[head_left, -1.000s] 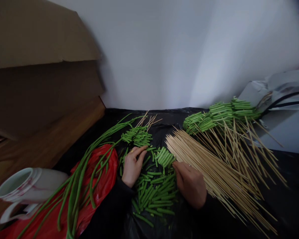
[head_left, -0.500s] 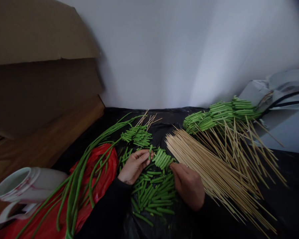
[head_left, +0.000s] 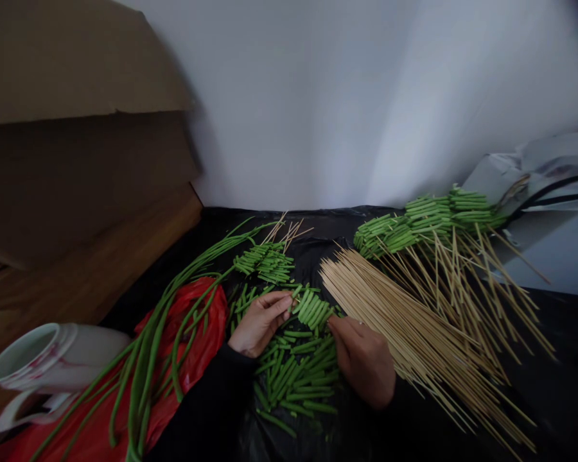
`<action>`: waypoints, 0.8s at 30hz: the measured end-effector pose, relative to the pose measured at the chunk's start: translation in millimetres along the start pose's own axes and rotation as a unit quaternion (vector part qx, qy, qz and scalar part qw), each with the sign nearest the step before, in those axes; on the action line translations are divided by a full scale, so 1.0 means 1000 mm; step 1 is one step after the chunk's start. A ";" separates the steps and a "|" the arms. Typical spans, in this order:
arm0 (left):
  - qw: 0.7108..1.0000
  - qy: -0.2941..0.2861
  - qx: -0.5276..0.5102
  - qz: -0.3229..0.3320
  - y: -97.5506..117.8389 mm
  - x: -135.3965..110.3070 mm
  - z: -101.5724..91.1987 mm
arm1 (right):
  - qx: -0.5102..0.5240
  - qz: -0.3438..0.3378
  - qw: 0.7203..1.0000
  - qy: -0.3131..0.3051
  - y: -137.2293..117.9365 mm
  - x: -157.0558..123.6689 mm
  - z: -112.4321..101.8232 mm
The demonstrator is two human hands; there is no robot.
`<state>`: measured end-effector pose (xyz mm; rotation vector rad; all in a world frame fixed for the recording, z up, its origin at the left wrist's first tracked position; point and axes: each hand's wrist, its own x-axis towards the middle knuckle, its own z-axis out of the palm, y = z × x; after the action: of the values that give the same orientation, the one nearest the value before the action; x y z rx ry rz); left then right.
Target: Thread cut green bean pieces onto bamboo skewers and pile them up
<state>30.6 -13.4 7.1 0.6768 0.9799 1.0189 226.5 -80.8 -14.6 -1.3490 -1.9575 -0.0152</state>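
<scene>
My left hand (head_left: 262,322) pinches a short cut bean piece at its fingertips, right against a row of bean pieces threaded on a skewer (head_left: 313,308). My right hand (head_left: 363,359) is closed, knuckles up, at the near end of that skewer, apparently gripping the stick. Between and below both hands lies a loose heap of cut green bean pieces (head_left: 296,375) on black plastic sheeting (head_left: 549,359).
A big fan of bare bamboo skewers (head_left: 414,327) lies to the right. Finished bean skewers (head_left: 424,224) are piled at the back right, a smaller bunch (head_left: 267,262) behind my left hand. Long uncut beans (head_left: 173,308) cross a red bag (head_left: 192,359). A white ceramic jug (head_left: 38,366) stands at left.
My left hand lifted off the heap with a bean piece and brought it rightward to the threaded skewer. My right hand shifted slightly toward it.
</scene>
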 end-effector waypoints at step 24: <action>0.999 0.001 0.025 0.021 -0.001 -0.001 0.000 | 0.007 0.006 1.000 -0.002 -0.001 0.000 0.000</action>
<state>31.2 -14.5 6.8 0.7396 0.9994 1.0344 225.8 -81.2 -15.0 -1.3518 -1.9498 0.0076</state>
